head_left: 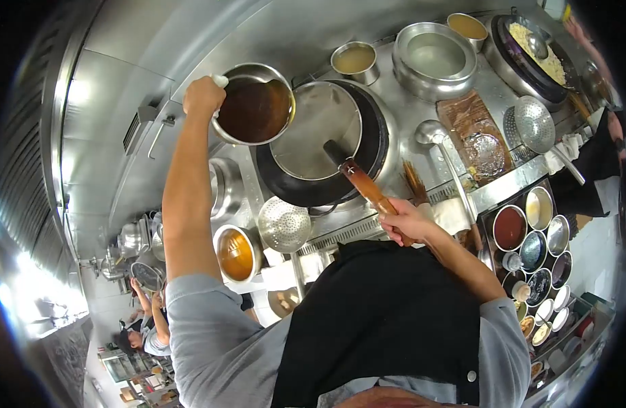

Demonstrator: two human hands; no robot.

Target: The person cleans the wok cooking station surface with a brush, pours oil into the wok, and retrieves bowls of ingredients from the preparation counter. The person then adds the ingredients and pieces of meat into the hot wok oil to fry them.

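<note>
My left hand (204, 96) is closed on the rim of a round metal pot (290, 114), with a bit of white cloth at the fingers. Dark brown liquid (255, 112) lies in the pot, which is raised beside the wok burner. Wrapped round a wooden handle (367, 187) with a black end is my right hand (409, 222). That handle reaches over a round grey disc, mesh-like in look (316, 129), above the black wok ring (279, 183); how the two join I cannot make out.
A perforated skimmer (284, 224) and a pot of orange liquid (236, 253) are near my left arm. To the right stand a ladle (432, 132), a large pot (435, 54), another skimmer (534, 124) and several seasoning tubs (509, 228). Another person (153, 333) works at far left.
</note>
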